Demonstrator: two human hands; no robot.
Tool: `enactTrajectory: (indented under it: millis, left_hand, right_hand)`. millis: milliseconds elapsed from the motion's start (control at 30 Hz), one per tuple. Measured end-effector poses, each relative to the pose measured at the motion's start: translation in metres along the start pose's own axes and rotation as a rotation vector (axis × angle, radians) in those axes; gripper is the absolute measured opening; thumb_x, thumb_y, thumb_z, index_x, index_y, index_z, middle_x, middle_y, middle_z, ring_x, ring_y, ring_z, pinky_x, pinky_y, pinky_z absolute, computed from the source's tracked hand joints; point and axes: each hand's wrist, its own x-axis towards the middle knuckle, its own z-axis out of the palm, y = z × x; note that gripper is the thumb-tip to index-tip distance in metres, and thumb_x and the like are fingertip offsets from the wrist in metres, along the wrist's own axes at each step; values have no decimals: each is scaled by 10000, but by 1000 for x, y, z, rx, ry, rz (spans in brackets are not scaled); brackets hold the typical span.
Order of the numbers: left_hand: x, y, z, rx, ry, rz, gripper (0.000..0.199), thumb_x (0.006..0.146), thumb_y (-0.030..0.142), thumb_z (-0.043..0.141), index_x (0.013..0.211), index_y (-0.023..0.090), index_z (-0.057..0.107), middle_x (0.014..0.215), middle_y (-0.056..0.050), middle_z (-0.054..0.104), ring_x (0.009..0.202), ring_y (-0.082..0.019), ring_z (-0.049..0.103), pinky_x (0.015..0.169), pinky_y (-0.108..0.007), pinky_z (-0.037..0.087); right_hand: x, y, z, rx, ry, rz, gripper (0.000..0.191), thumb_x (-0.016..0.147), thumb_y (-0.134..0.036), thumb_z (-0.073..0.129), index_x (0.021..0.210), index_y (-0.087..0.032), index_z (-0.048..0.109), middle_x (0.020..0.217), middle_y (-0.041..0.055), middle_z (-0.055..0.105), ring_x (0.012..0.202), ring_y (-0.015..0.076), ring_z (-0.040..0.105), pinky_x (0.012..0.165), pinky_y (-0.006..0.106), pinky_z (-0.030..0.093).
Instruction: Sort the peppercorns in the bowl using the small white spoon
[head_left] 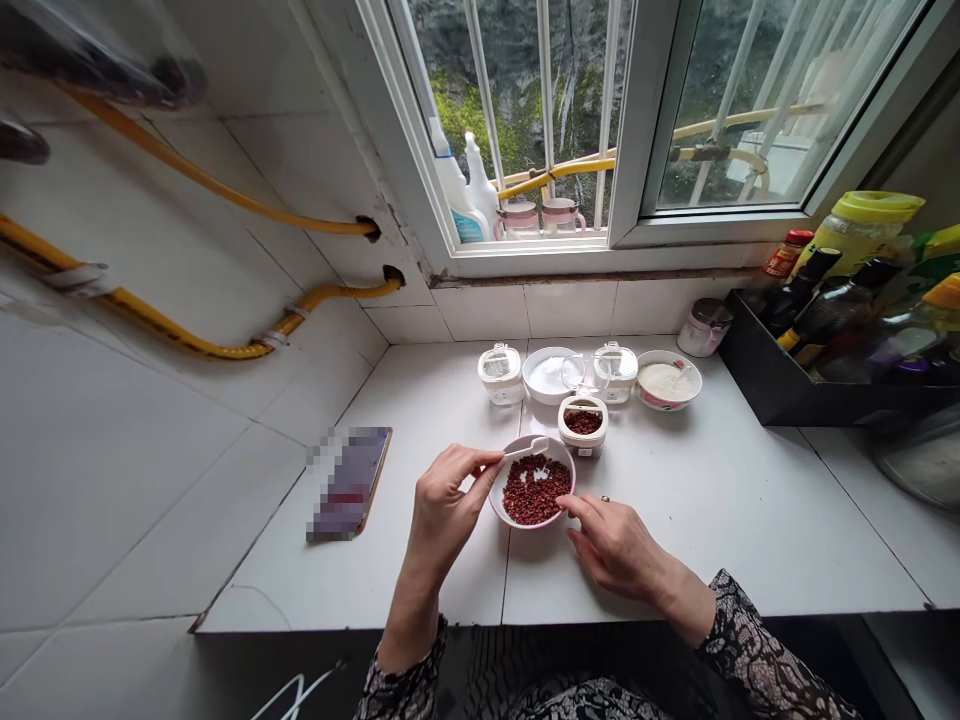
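Observation:
A white bowl with a pinkish rim [498, 499] sits on the counter, holding reddish-brown peppercorn-like grains [534, 503]. My left hand [451, 492] pinches a small white spoon [534, 448] over the bowl's upper left part. At the bowl's lower right rim is my right hand [616, 543], its thumb and fingertips against the bowl's edge. Just behind the bowl, a small square jar [583, 447] stands with its top open and similar grains inside.
Behind stand a clear lidded jar [501, 374], a bowl of white powder [551, 375], another clear jar [616, 373] and a patterned bowl [669, 381]. A phone [350, 484] lies left. A dark jar [704, 327] and black bottle box [810, 398] stand right, below the window.

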Motion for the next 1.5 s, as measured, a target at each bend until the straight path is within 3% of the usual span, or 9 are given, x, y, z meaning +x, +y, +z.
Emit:
enactTrajectory:
  millis: [267, 533, 1500]
  left_hand:
    - [-23, -8, 19, 65, -178, -234, 122, 854, 160, 655, 790, 220, 740, 745, -9, 746, 703, -182, 670, 710, -321, 490]
    - [-21, -4, 29, -64, -221, -473, 109, 810, 198, 675, 793, 227, 779, 759, -20, 759, 697, -178, 679, 695, -297, 520]
    - [-14, 0, 26, -225, -215, -557, 120, 764, 257, 669, 746, 216, 780, 719, -21, 768, 668, -180, 702, 657, -279, 557]
  right_hand:
    - [0, 5, 2, 3, 18, -21, 460, 911, -79, 458, 1361, -171, 438, 927, 84, 683, 708, 194, 655, 624, 304, 558]
    - [-1, 9, 5, 3, 61, -45, 454, 903, -81, 477, 1349, -170, 465, 934, 87, 696, 744, 199, 672, 653, 309, 571]
    - [-1, 11, 7, 1, 69, -48, 433, 907, -75, 473, 1328, -176, 480, 952, 88, 701, 766, 199, 684, 658, 308, 578]
